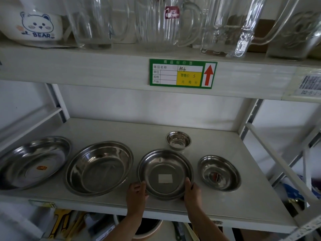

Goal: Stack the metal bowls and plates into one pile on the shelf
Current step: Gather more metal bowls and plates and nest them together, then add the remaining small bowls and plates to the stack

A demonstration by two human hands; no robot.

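Steel plate with white label (165,174), front middle of shelf (225,209), gripped at its near rim by left hand (137,193) and right hand (192,191), fingers curled round the edge. Likely light, rigid, slick; rim is the sensible hold. 4 other dishes lie apart, including large bowl (99,168).

Head view, downward onto shelf (217,206)
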